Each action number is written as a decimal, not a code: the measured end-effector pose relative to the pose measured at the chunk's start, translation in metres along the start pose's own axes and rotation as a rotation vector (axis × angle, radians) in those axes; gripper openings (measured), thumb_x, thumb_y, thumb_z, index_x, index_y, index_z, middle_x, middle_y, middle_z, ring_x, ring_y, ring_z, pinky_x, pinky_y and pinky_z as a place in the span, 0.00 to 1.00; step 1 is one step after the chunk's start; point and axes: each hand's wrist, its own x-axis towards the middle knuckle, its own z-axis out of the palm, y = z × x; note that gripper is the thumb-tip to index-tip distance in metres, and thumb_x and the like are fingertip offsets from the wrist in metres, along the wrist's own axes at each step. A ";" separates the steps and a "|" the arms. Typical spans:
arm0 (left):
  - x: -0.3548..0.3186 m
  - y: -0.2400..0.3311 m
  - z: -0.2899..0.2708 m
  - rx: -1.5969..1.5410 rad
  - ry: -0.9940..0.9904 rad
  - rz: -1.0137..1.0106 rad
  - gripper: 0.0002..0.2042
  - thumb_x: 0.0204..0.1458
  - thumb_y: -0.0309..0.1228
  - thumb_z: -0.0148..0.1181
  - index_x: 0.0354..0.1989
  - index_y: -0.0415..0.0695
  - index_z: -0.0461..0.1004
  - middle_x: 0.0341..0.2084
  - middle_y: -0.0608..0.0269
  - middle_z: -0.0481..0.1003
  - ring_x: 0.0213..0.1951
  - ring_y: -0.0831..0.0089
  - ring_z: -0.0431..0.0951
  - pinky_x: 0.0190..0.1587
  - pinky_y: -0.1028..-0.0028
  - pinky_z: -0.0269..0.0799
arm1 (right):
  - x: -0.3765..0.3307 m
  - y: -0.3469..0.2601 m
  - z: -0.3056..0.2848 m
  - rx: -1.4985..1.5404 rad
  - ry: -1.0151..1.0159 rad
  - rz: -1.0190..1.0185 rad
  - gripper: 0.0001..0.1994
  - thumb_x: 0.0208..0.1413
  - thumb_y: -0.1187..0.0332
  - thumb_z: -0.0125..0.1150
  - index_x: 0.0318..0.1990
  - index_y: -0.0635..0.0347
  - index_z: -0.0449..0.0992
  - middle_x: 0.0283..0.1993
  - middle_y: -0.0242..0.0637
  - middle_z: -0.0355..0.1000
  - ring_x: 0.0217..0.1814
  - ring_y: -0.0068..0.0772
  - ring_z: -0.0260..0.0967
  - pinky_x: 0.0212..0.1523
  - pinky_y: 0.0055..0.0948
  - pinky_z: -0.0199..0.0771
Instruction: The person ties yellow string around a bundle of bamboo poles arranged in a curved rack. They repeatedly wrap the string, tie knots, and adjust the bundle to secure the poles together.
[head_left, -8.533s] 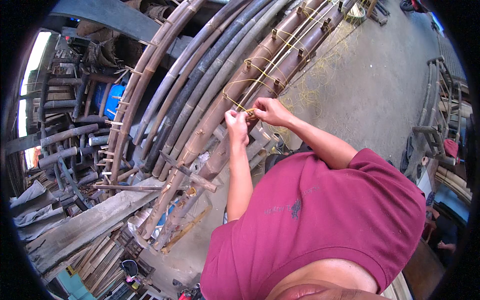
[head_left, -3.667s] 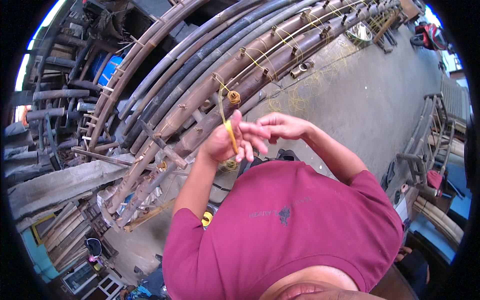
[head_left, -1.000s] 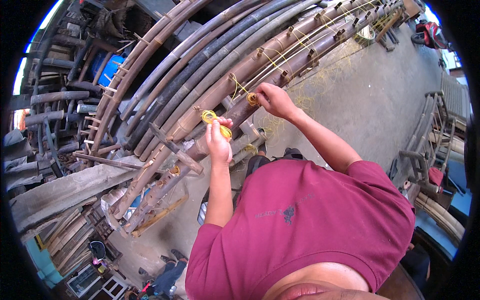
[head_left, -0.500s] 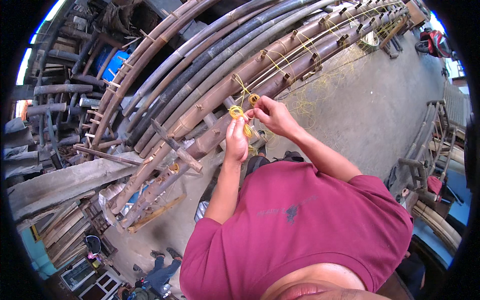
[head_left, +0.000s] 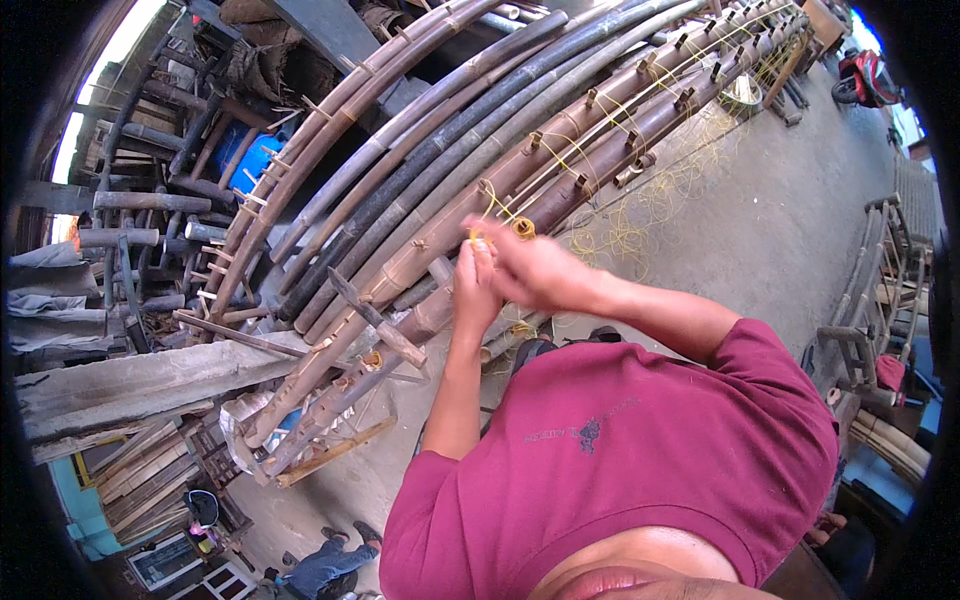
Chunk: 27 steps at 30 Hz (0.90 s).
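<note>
Close together over the bamboo poles, my two hands meet at a small bundle of yellow cord [head_left: 480, 238]. My left hand [head_left: 478, 290] is closed around the bundle, most of which is hidden behind the fingers. My right hand [head_left: 545, 275] crosses in front of it, smeared by motion, so its fingers do not show clearly. A yellow strand rises from the bundle to a peg on the nearer brown bamboo pole [head_left: 512, 178]. Just beyond my right hand, a coil of yellow cord [head_left: 522, 228] sits against the darker bamboo pole [head_left: 560, 203].
A hammer [head_left: 375, 318] lies across the poles left of my hands. Loose yellow cord [head_left: 620, 235] tangles on the concrete floor. Curved bamboo poles [head_left: 400, 165] and a blue drum [head_left: 255, 160] are at the far left. A person's legs [head_left: 325, 570] show at lower left.
My right hand has swept left and nearer, across my left hand, and is now blurred. The cord loops that stood out above my left hand are now mostly covered. The whole view has shifted slightly.
</note>
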 end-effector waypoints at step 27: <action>0.018 0.041 -0.006 0.098 -0.631 -0.127 0.07 0.59 0.29 0.55 0.28 0.44 0.72 0.22 0.74 0.69 0.27 0.84 0.66 0.30 0.79 0.62 | 0.045 0.052 -0.028 1.061 -0.282 0.609 0.28 0.64 0.32 0.36 0.41 0.49 0.65 0.20 0.21 0.58 0.14 0.15 0.51 0.14 0.20 0.48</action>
